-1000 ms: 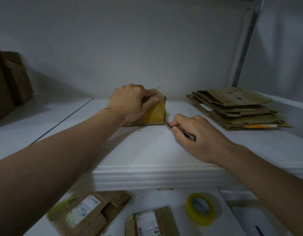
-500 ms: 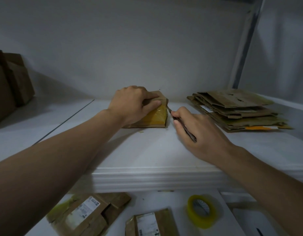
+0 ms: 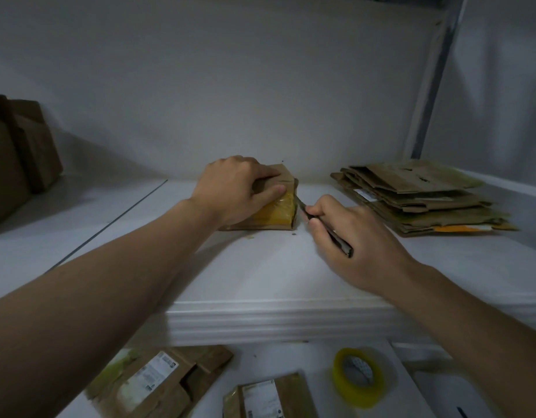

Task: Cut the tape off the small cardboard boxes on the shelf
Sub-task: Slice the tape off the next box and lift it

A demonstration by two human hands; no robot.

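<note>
A small cardboard box [image 3: 279, 212] with yellow tape on its near face stands on the white shelf [image 3: 260, 267]. My left hand [image 3: 233, 188] presses down on its top, thumb against the taped face. My right hand [image 3: 348, 239] holds a thin dark knife [image 3: 330, 232] like a pen. The blade tip touches the box's right edge, about halfway up. The box's far side is hidden behind my left hand.
A stack of flattened cardboard [image 3: 420, 197] lies at the right of the shelf. Larger brown boxes [image 3: 19, 152] stand at the far left. Below the shelf edge lie labelled cardboard packages [image 3: 158, 381], another package [image 3: 269, 396] and a yellow tape roll [image 3: 358, 378].
My right hand first moved the knife up the box's right edge from its lower corner, then drew it partway back down. My left hand has stayed on the box.
</note>
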